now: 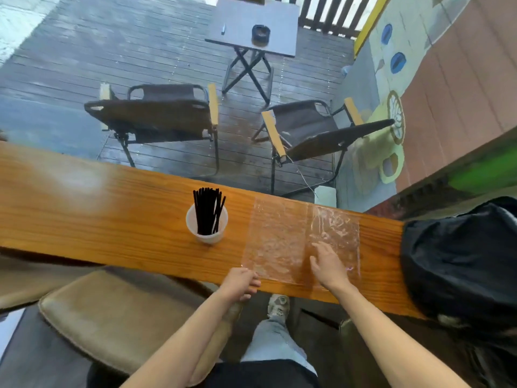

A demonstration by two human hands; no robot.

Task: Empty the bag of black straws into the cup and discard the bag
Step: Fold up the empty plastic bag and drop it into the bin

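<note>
Both forearms are bare to the lower edge of the picture, with no sleeve in view. The left hand point(242, 284) and the right hand point(328, 266) are bare too: no glove, ring, watch or band shows on either wrist. The person wears a black top point(260, 375), seen as a dark strip at the bottom between the arms. Below it one leg shows in light blue-grey jeans point(275, 343), loose, with folds near the knee. The foot wears a pale grey-white sneaker point(277, 303) with a chunky toe and darker marks across its upper.
</note>
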